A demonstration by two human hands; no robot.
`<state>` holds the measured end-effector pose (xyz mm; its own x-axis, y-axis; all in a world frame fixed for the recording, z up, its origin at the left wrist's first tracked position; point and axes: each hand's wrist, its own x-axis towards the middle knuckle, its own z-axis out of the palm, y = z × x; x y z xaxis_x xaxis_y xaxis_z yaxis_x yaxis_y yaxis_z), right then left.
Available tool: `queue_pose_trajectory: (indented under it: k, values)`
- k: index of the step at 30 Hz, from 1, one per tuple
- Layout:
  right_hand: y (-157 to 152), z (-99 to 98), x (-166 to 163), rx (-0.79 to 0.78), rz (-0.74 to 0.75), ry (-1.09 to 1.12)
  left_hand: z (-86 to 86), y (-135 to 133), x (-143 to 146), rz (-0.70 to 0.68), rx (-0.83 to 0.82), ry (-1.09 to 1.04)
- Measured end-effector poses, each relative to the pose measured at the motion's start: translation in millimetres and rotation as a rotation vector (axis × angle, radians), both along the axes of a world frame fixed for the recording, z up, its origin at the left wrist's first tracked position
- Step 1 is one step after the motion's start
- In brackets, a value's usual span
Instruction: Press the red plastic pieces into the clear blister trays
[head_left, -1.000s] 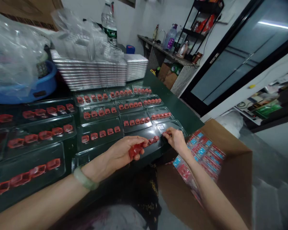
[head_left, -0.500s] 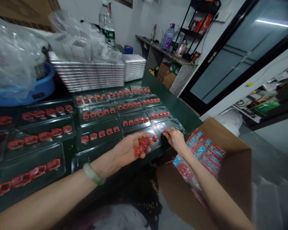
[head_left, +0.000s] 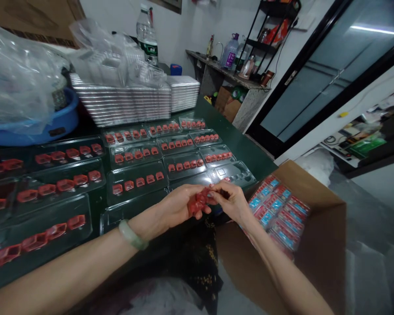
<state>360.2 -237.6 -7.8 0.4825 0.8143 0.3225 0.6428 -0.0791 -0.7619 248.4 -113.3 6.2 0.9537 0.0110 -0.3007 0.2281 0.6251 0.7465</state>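
My left hand (head_left: 179, 203), a pale green bangle (head_left: 131, 235) at its wrist, is cupped around several small translucent red plastic pieces (head_left: 198, 201). Against that handful, the fingertips of my right hand (head_left: 231, 199) are pinched on one red piece, partly hidden by the fingers. Just beyond both hands lies a clear plastic tray (head_left: 243, 171), with a bit of red showing at its near edge. Rows of red pieces (head_left: 184, 165) sit in the other clear trays (head_left: 136, 173) across the dark green table (head_left: 213, 111).
An open cardboard box (head_left: 325, 197) holding packaged red and blue goods (head_left: 279, 210) stands right of the table. At the back are stacked clear trays (head_left: 128, 103) and a water bottle (head_left: 147, 39). A blue basin (head_left: 64, 120) with plastic bags (head_left: 16, 83) sits at left.
My right hand has drawn back from the far right tray to the red pieces in my left hand. The left hand has shifted slightly right and its fingers have curled in more.
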Motion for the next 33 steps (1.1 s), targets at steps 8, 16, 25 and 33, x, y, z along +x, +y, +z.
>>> queue_pose_trajectory:
  k: [8,16,25,33]
  values:
    - [-5.8,7.7,-13.2,0.031,0.107,-0.037,1.8,-3.7,-1.9,-0.004,0.251,-0.055]
    - [-8.4,-2.4,-20.3,0.11,-0.035,-0.122,7.3,-2.2,-9.1,0.007,0.341,-0.046]
    - [-5.1,-3.2,-36.0,0.103,-0.135,-0.107,8.7,-6.8,-11.7,0.053,0.719,-0.1]
    - [-10.4,0.0,-39.9,0.054,-0.081,-0.085,4.1,-6.4,-12.4,0.039,0.984,-0.145]
